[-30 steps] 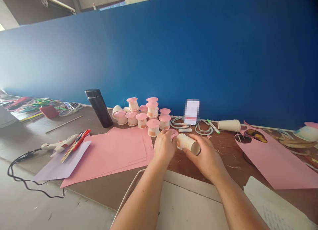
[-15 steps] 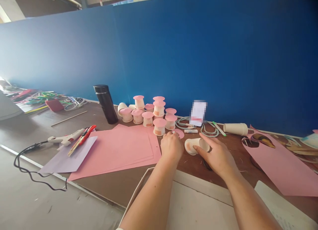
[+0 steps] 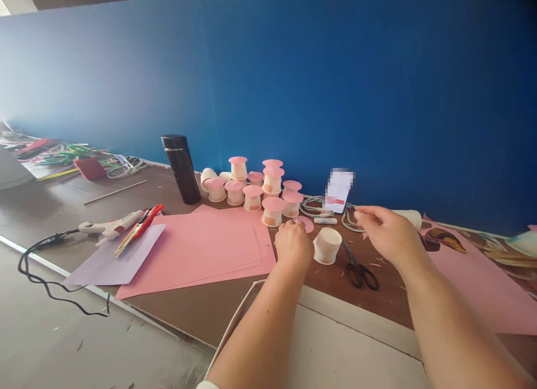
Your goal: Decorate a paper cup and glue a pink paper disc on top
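Note:
My left hand (image 3: 293, 244) rests on the brown table with its fingers curled, the fingertips pinching the edge of a small pink paper circle (image 3: 306, 224). Just to its right a white paper cup (image 3: 327, 245) stands upright, mouth up, with nothing holding it. My right hand (image 3: 386, 230) hovers further right and back, fingers loosely apart and empty, above a grey-green cord (image 3: 314, 207) and close to a cup lying on its side (image 3: 413, 216). Black scissors (image 3: 359, 270) lie between the upright cup and my right forearm.
A cluster of several pink-capped cups (image 3: 255, 187) stands at the back beside a black flask (image 3: 182, 168). Pink sheets (image 3: 201, 246) and a lilac sheet (image 3: 117, 257) lie to the left with a glue gun (image 3: 109, 228) and a red cutter (image 3: 140, 225). More pink paper (image 3: 474, 277) lies right.
My right hand stood the cup upright on the table, let go of it and moved right and back. The scissors it covered now show. My left hand has stayed by the pink circle.

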Motion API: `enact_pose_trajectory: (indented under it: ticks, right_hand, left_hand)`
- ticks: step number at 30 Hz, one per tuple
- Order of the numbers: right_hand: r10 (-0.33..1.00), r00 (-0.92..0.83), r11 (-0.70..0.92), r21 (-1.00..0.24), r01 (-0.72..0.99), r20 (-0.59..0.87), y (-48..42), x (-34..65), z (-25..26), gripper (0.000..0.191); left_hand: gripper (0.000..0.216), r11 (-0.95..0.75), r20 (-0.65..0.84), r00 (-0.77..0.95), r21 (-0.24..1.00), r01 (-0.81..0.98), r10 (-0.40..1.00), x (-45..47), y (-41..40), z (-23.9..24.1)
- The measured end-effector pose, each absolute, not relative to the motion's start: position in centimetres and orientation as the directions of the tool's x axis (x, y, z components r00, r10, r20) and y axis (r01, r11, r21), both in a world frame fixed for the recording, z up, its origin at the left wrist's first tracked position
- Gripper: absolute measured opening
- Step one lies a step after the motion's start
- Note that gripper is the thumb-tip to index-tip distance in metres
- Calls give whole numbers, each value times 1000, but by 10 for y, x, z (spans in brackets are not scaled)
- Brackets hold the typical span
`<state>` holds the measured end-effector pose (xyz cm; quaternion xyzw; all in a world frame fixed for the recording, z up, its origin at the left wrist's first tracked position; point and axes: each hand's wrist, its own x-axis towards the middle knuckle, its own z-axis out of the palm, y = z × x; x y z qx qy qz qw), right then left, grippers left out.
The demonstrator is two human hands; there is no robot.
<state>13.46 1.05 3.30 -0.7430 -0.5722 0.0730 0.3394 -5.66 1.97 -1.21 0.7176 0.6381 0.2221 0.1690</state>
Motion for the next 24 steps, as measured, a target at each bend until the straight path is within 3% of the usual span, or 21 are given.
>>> enact_pose_trajectory:
  ticks: [4, 7, 11, 18, 24]
  right_hand:
    - [970, 167, -115, -271, 956, 175, 59, 136, 28, 37]
    - [989, 95, -73, -187, 980, 114, 90, 132, 9, 30]
    - [999, -5, 9, -110, 994, 38, 112, 130, -13, 35]
    - [999, -10, 16, -139, 990, 42, 111, 142, -19, 26]
    - [963, 174, -97, -335, 937, 208, 76, 165, 16, 29]
  left_hand:
    - [37, -126, 96, 88, 523, 843, 991, -56, 18, -12]
    - [36, -131, 104, 90, 516, 846, 991, -56, 19, -14]
    - [35, -138, 106, 98, 500, 855, 990, -55, 21, -17]
    - [34, -143, 98, 109, 490, 860, 989, -53, 22, -19]
    - [33, -162, 145, 100, 522, 837, 984, -52, 23, -22]
